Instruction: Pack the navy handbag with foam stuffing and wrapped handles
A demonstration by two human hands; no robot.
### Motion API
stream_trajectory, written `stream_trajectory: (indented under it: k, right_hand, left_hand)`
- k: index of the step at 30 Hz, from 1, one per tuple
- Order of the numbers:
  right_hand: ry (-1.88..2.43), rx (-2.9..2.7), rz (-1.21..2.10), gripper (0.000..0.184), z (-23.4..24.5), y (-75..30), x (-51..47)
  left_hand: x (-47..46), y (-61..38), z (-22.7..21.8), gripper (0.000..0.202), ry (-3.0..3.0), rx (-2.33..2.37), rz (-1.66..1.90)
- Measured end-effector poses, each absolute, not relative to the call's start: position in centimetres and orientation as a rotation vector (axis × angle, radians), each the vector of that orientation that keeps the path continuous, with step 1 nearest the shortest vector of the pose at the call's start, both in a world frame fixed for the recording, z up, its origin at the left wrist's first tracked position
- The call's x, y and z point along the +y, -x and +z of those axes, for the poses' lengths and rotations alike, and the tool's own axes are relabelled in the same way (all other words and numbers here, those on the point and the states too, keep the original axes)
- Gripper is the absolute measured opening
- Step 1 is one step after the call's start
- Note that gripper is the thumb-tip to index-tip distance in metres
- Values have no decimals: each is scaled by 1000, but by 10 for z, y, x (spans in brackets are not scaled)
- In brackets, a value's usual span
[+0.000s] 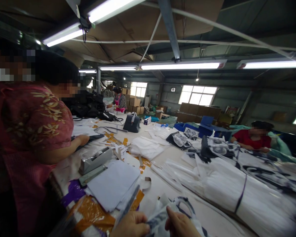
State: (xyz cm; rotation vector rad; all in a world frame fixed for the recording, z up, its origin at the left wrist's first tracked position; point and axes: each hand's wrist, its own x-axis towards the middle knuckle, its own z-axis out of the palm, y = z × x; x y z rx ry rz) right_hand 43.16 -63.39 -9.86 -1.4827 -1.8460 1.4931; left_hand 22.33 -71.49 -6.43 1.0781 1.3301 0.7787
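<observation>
At the bottom edge, my left hand (132, 225) and my right hand (180, 225) are both closed on a white bag with black print (164, 214), pinching it from either side. Only the upper parts of the hands show. The bag lies on the long work table (160, 186), with a stack of white sheets (113, 184) just to the left of my left hand.
A person in a red patterned top leans over the table at left, beside a grey tape dispenser (95, 159). A large tied bundle of white bags (239, 194) fills the right. A grey handbag (132, 123) stands farther back. Other workers sit at the right and far end; cartons behind.
</observation>
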Motion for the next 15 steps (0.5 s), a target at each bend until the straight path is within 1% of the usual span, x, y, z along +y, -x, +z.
stream_trajectory:
  k: [2,5,8,11,15]
  right_hand:
    - [1423,-1510,1773,67,-109,-432,-636]
    - [1374,-1033,2016,55,-126,-434,-635]
    - [1345,-746,2023,46,-128,-435,-635]
    - [1293,-583,2018,40,-121,-436,-638]
    - [1205,-721,2036,50,-120,-438,-640]
  left_hand:
    - [-713,-230,-59,17,-1111,1321,769]
    - [-711,-240,-56,13,-1178,1363,711]
    - [-709,-248,-52,7,-1269,1421,608]
    - [-706,-254,-45,6,-1374,1455,502]
    - [-701,-261,-39,14,-1476,1521,417]
